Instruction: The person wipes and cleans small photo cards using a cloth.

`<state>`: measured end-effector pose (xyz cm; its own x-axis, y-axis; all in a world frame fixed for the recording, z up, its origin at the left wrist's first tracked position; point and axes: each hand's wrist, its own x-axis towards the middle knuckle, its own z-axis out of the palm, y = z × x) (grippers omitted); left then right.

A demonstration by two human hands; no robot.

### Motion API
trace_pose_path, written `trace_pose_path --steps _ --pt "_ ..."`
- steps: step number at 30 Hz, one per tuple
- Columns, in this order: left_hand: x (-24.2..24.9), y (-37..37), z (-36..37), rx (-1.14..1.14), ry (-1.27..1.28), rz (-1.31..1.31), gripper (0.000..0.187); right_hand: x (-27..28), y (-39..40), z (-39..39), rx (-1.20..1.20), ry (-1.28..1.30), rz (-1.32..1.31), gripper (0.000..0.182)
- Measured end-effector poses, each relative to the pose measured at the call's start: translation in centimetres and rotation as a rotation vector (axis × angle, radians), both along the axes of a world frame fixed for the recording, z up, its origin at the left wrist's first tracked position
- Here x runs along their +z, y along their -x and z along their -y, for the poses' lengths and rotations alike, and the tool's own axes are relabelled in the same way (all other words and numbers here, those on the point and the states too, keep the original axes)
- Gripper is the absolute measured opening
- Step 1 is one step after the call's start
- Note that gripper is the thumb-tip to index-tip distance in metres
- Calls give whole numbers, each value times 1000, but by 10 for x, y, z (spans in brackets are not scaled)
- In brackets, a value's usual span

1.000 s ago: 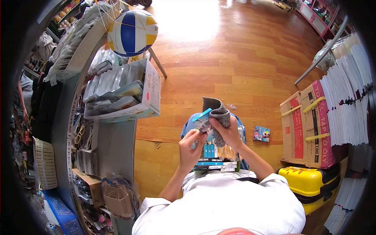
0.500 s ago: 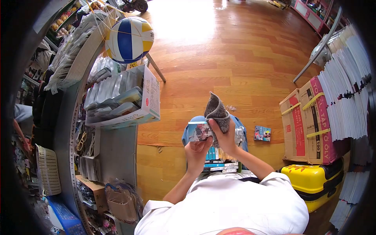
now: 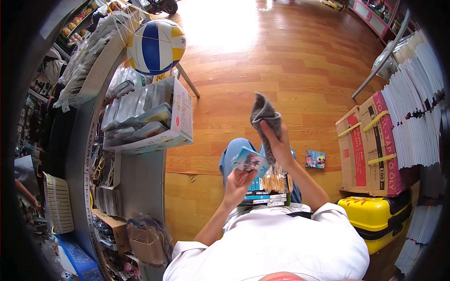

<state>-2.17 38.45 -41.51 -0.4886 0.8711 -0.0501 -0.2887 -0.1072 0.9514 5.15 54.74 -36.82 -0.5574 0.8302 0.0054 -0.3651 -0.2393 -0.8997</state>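
Observation:
A small blue box with a picture on it (image 3: 251, 161) is in my left hand (image 3: 239, 181), pinched by its lower edge and tilted. A folded grey cloth (image 3: 265, 112) is gripped in my right hand (image 3: 278, 146), raised above and to the right of the box. Below both hands, a group of small boxes (image 3: 265, 193) with blue, white and tan sides rests at my lap; labels on some are too small to read. Another small picture box (image 3: 315, 159) lies on the floor to the right of my knee.
At left stands a metal shelf with a carton of plastic packets (image 3: 180, 114); a volleyball (image 3: 157, 47) hangs in a net above. Taped cartons (image 3: 361, 145), a yellow case (image 3: 365, 215) and stacked paper (image 3: 412, 103) line the right. Another person's arm (image 3: 27, 193) shows far left.
My right hand has lifted the grey cloth up and away from the box. The box in my left hand has turned and tilted. The other person's arm at far left has shifted lower.

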Motion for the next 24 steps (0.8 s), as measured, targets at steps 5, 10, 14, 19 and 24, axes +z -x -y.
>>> trace_pose_path --steps 5,10,14,19,24 --pt "0 25 -5 -331 93 -681 19 8 -13 6 494 -1078 407 31" --pt "23 31 -4 -488 214 -774 16 -2 -35 10 422 -1378 591 38" --pt "22 23 -9 -328 84 -650 17 14 -48 8 212 -1392 770 44" --pt "15 -2 -13 -254 -19 -726 18 10 -38 13 104 -1395 667 43" --pt "-4 -9 -9 -230 -53 -937 15 20 -30 22 281 -1378 714 42"
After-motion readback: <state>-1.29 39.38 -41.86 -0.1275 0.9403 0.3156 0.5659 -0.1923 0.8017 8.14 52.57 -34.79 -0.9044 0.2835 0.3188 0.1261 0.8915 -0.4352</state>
